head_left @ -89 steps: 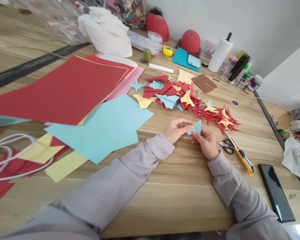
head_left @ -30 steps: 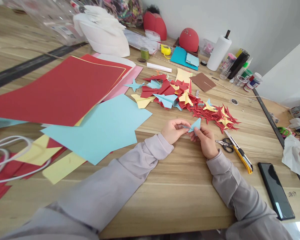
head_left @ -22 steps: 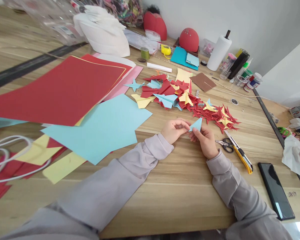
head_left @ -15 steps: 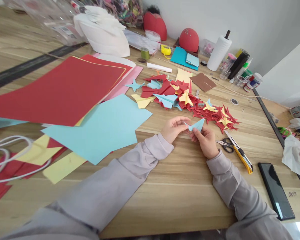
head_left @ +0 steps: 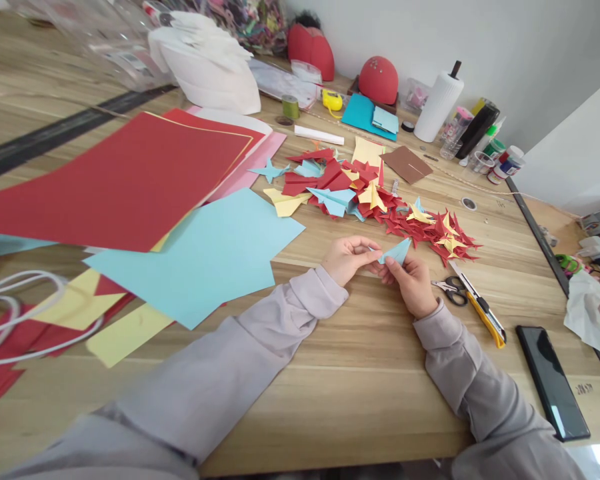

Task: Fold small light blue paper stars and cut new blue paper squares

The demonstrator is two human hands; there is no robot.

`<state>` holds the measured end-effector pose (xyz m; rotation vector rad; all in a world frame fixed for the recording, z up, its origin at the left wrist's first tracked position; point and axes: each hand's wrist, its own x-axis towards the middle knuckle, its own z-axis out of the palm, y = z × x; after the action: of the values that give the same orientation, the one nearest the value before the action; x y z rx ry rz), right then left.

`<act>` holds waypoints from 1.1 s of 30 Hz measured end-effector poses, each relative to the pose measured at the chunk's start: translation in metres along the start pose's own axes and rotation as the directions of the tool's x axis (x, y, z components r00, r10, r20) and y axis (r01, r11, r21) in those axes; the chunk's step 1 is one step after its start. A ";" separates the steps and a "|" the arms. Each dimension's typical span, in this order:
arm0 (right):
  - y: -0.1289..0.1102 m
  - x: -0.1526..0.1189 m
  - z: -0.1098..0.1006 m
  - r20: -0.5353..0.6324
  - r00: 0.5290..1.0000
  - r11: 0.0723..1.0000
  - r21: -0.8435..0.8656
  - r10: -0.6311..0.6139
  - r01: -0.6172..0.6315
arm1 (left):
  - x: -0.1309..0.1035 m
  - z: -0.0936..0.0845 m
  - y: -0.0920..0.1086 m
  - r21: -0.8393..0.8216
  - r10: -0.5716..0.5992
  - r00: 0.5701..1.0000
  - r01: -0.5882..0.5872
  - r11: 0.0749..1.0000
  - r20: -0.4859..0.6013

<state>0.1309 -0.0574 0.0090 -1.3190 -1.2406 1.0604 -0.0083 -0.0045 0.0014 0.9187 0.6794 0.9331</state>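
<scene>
A small folded light-blue paper is held between my two hands, just above the wooden table. My left hand pinches its left end between thumb and fingers. On the other side, my right hand grips it with the thumb pressed on its near face, and a pointed tip sticks up past the fingers. Beyond the hands lies a pile of folded red, yellow and blue paper pieces, some shaped like planes. A heap of small pointed paper stars lies to its right.
Scissors, a yellow utility knife and a black phone lie to the right. Large blue sheets and red sheets cover the left, near a white cable. Bottles stand at the back.
The left fingers have shifted slightly onto the blue paper, covering more of its left end. The paper's tip sits a little lower and further right.
</scene>
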 end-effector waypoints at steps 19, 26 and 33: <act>-0.001 0.000 0.001 -0.047 0.999 0.999 0.024 -0.023 0.024 | -0.001 0.003 0.003 -0.071 0.058 0.998 -0.058 0.996 -0.010; 0.000 0.001 0.001 -0.017 1.000 1.000 -0.006 -0.026 0.026 | 0.000 0.001 -0.001 0.115 0.074 0.997 -0.076 0.990 0.023; 0.001 0.001 -0.001 0.046 0.998 0.999 0.013 -0.036 0.036 | 0.000 -0.001 0.001 0.092 0.020 0.999 -0.023 0.996 0.040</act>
<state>0.1318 -0.0567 0.0079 -1.2646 -1.2856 1.0763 -0.0094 -0.0037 0.0021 1.0252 0.6846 0.9063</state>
